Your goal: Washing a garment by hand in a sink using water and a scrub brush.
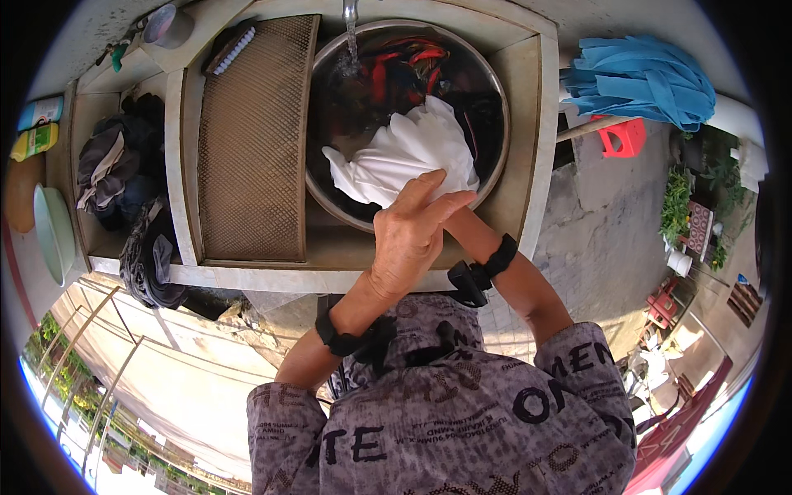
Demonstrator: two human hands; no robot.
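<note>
A bunched white cloth [402, 151] rises over the near part of a round metal basin [502, 130]. My left hand [408, 232] grips the cloth's near end, its index finger and thumb showing on top. My right hand [456, 216] reaches in from the right beneath it; its fingers are hidden by the left hand and the cloth, so its grip cannot be seen. Dark water fills the basin, with red and dark fabric [408, 62] in it. From a metal tap [351, 11] at the far edge, water runs into the basin.
A ridged washboard slab [253, 142] lies left of the basin, with a scrub brush [232, 49] at its top. Dark clothes [117, 161] fill the left compartment. A grey cup [168, 28] stands at the far corner. Blue cloth strips [640, 80] hang at the right.
</note>
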